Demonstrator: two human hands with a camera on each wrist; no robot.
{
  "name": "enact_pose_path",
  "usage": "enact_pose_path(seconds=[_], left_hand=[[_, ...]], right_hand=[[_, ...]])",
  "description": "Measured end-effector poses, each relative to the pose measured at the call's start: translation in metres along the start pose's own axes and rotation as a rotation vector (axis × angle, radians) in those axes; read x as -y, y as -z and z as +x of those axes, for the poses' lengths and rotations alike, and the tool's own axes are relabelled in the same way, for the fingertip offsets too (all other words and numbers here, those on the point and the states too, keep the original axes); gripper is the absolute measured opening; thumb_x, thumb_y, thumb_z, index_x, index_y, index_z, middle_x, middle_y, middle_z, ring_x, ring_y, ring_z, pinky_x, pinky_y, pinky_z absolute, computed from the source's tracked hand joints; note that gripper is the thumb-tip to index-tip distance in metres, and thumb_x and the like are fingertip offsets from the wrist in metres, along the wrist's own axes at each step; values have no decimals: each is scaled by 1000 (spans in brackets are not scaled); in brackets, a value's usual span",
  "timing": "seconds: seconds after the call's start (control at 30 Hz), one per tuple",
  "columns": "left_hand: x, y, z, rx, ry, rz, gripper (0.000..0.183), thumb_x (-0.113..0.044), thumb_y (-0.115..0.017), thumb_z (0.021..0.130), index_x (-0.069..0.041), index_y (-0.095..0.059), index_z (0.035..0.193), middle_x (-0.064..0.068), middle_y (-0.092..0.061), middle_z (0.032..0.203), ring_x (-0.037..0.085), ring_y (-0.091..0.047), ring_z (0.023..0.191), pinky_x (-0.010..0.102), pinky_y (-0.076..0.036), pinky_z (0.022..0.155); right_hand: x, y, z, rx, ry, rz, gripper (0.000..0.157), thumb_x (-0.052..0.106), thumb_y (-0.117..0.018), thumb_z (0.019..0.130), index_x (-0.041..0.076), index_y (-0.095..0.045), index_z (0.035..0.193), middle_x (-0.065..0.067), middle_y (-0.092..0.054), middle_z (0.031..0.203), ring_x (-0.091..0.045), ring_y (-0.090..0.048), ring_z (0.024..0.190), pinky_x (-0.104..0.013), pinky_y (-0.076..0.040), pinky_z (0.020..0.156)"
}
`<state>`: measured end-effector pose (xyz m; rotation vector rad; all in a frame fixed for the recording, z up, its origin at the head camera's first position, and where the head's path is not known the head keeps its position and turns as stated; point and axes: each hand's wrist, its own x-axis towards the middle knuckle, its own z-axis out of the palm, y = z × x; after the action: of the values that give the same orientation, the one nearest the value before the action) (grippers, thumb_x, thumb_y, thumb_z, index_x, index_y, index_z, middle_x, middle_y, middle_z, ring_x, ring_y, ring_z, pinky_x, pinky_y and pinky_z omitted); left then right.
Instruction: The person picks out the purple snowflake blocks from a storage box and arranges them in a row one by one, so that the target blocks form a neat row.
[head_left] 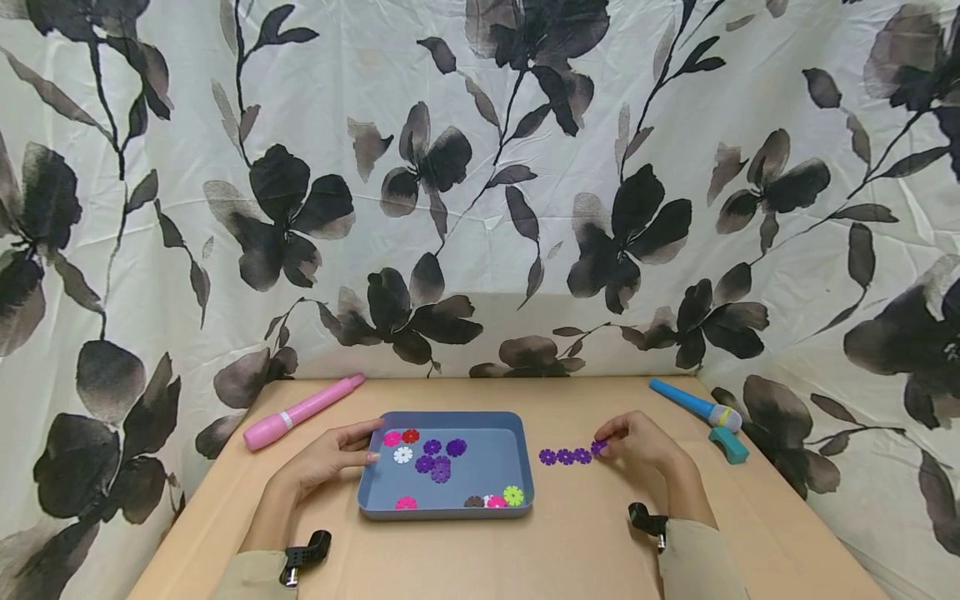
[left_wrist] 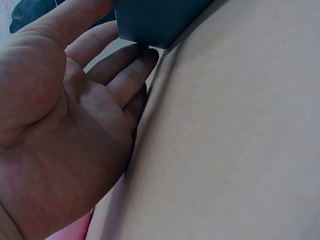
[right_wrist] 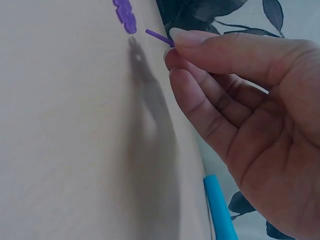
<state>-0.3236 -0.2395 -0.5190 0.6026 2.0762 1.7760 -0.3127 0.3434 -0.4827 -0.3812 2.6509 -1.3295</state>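
Note:
My left hand (head_left: 330, 457) holds the left side of a shallow blue-grey tray (head_left: 450, 513), thumb and index finger at its rim; in the left wrist view the other fingers lie beside the tray's outer wall. Right of the tray, my right hand (head_left: 643, 446) pinches a purple flower-shaped disc (right_wrist: 159, 37) between thumb and fingertips, just above the tabletop. A short row of purple flower-shaped discs (head_left: 566, 457) lies flat to its left. Inside the tray are several more purple discs (head_left: 440, 472), plus a red disc (head_left: 410, 436), a white disc (head_left: 403, 455), a lime-green disc (head_left: 513, 496), pink and brown ones.
A pink microphone-shaped toy (head_left: 300, 412) lies at the back left of the table (head_left: 480, 558). At the back right are a blue toy microphone (head_left: 690, 402) and a teal block (head_left: 727, 446). A floral curtain (head_left: 480, 250) hangs behind the table.

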Motion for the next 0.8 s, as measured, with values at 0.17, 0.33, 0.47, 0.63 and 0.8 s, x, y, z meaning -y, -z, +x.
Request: enact_pose_path(seconds=[0.17, 0.33, 0.47, 0.63, 0.8], left_hand=[[0, 0, 0, 5, -6, 4, 77, -14, -74, 97, 0, -34, 161, 23, -24, 169, 42, -23, 156, 15, -43, 109], [-1, 0, 0, 0, -3, 6, 77, -14, -74, 96, 0, -35, 160, 23, -25, 169, 42, -23, 156, 13, -43, 108], [0, 1, -1, 6, -12, 14, 77, -13, -74, 97, 2, -33, 160, 25, -23, 169, 45, -22, 155, 13, -44, 107], [0, 1, -1, -1, -9, 6, 76, -12, -73, 97, 1, -34, 160, 24, -24, 169, 44, -22, 156, 11, -44, 105], [1, 0, -1, -4, -5, 10, 75, -13, -73, 97, 0, -35, 160, 23, -24, 170, 43, -22, 156, 10, -43, 105]], right_hand=[[-6, -3, 0, -7, -29, -17, 19, -5, -74, 87, -1, -78, 105, -13, -78, 102, -24, -67, 95, -33, -51, 86], [-10, -4, 1, -9, -13, -18, 19, -3, -78, 85, -1, -79, 105, -15, -77, 103, -22, -64, 94, -29, -50, 81], [-13, -4, 1, -9, -12, -3, 20, -3, -78, 85, -5, -77, 105, -20, -76, 105, -21, -61, 91, -26, -49, 75], [-13, -5, 0, -4, -32, 13, 20, -5, -78, 86, -6, -76, 105, -22, -74, 106, -22, -56, 88, -28, -47, 72], [-11, -5, -1, 12, -40, 39, 21, -4, -79, 85, -6, -75, 105, -21, -73, 102, -20, -55, 81, -25, -48, 64]])
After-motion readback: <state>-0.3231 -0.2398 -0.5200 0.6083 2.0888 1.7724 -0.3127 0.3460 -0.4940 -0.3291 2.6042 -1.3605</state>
